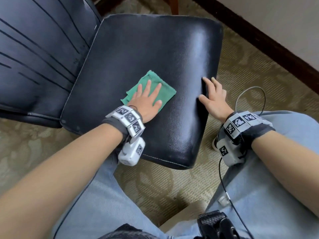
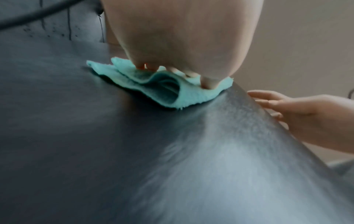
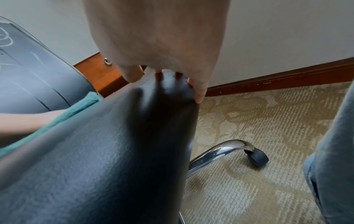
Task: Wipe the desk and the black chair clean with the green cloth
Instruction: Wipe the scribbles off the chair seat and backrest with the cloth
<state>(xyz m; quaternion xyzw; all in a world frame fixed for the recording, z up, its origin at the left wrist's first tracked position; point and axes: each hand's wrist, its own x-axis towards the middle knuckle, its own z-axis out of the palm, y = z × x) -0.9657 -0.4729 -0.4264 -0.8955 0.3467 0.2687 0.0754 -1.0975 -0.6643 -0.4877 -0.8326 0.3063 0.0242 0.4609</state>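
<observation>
Cloth: the folded green terry cloth [image 1: 156, 89] lies on the seat of the black leather office chair [image 1: 155, 54], toward the side near the backrest.
Left hand: your left hand [image 1: 146, 99] lies flat on the cloth, fingers straight and a little spread, pressing it to the seat.
Right hand: your right hand [image 1: 213, 99] rests on the right edge of the seat, well apart from the cloth; the thumb is on top, the fingers bend down over the edge.
Chair base: a chrome leg with a black caster [image 3: 257, 157] stands on the beige patterned carpet [image 1: 250, 80].
Desk: a piece of brown wood with a metal ring handle [image 3: 107, 61] shows behind the chair.
</observation>
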